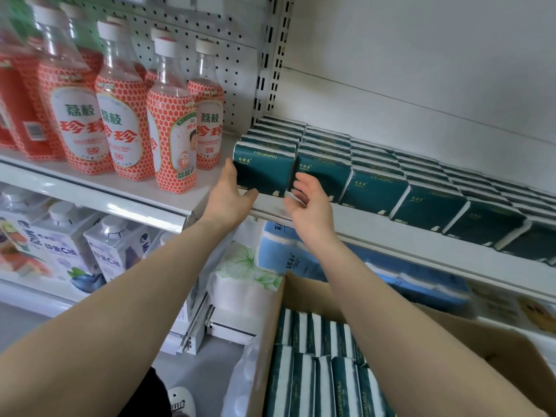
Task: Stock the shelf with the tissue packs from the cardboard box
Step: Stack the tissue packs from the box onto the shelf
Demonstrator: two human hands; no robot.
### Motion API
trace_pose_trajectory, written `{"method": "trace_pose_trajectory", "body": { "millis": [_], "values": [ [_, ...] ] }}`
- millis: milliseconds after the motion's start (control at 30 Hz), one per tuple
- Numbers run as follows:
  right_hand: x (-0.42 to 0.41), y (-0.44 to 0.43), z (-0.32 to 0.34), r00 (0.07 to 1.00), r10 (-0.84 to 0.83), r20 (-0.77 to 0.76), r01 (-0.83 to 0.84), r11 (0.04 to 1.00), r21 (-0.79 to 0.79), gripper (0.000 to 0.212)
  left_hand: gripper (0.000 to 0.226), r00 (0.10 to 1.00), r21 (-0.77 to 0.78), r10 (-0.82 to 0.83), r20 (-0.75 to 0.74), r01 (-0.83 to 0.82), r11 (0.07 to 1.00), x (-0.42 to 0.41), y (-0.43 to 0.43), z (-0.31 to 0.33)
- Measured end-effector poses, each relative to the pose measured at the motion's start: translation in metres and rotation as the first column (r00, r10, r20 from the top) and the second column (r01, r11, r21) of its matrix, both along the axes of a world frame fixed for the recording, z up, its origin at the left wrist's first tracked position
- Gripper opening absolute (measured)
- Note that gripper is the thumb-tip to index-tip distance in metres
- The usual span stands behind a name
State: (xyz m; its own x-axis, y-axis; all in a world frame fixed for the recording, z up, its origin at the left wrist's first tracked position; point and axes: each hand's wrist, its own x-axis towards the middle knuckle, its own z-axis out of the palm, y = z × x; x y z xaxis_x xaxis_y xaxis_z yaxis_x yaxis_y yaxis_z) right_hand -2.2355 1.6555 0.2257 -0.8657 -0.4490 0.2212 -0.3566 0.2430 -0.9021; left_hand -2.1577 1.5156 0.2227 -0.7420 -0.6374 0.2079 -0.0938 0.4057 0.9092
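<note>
The front tissue pack [261, 173] is standing at the left end of the shelf [376, 233], at the head of its column, just beside the front rim. It is standing on a narrow edge with its broad dark green face turning toward the aisle; its long axis is running side to side, along the shelf front; the printed word near its top is appearing upside down.

The left hand [227, 197] is pressing against the left side of this pack with rather straight fingers [231, 173], and the thumb is lying along the lower front edge; this is probably for squaring the pack with the row of packs [427, 203] to the right, which are all facing the same way.

The right hand [310, 203] is hovering just in front of the gap between this pack and its neighbour; its fingers are loosely curled and wide, holding nothing; whether they are touching the pack, one cannot tell.

Below, the cardboard box [481, 341] is holding many more packs [316, 371] on edge, so much stocking is likely remaining; the box is sitting under the arms, probably for a short reach. To the left, red drink bottles [168, 136] are standing on the neighbouring shelf.
</note>
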Motion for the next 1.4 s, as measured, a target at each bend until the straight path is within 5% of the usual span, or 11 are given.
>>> {"method": "trace_pose_trajectory", "body": {
  "millis": [300, 433, 600, 767, 933, 1067, 1167, 1400],
  "values": [
    [0.022, 0.057, 0.005, 0.999, -0.043, 0.009, 0.043, 0.999, 0.028, 0.043, 0.061, 0.999, -0.141, 0.029, -0.025, -0.032, 0.99, 0.027, 0.05, -0.006],
    [0.038, 0.1, -0.002, 0.997, -0.07, -0.014, 0.071, 0.994, 0.086, 0.034, 0.038, 0.984, -0.131, -0.156, -0.084, 0.144, 0.981, 0.037, 0.091, -0.012],
    [0.052, 0.157, -0.032, 0.993, -0.099, 0.069, 0.071, 0.941, 0.33, 0.024, 0.022, 0.901, -0.166, -0.42, 0.107, 0.433, 0.886, 0.048, 0.135, -0.035],
    [0.077, 0.201, -0.067, 0.96, -0.152, 0.236, 0.007, 0.854, 0.521, 0.021, 0.021, 0.722, -0.142, -0.586, 0.367, 0.666, 0.732, 0.049, 0.163, -0.066],
    [0.093, 0.217, -0.088, 0.965, -0.155, 0.212, -0.017, 0.77, 0.638, 0.039, 0.034, 0.535, -0.063, -0.652, 0.537, 0.796, 0.602, 0.046, 0.182, -0.079],
    [0.098, 0.213, -0.089, 0.988, -0.117, 0.097, 0.004, 0.66, 0.751, 0.051, 0.041, 0.479, 0.008, -0.67, 0.566, 0.81, 0.586, 0.046, 0.19, -0.084],
    [0.1, 0.205, -0.093, 0.995, -0.101, 0.026, 0.036, 0.565, 0.824, 0.04, 0.044, 0.46, 0.02, -0.666, 0.587, 0.815, 0.579, 0.044, 0.192, -0.087],
    [0.084, 0.198, -0.085, 0.959, -0.243, 0.148, 0.059, 0.681, 0.73, 0.043, 0.057, 0.443, 0.003, -0.668, 0.598, 0.832, 0.555, 0.039, 0.191, -0.087]
  ]
}}
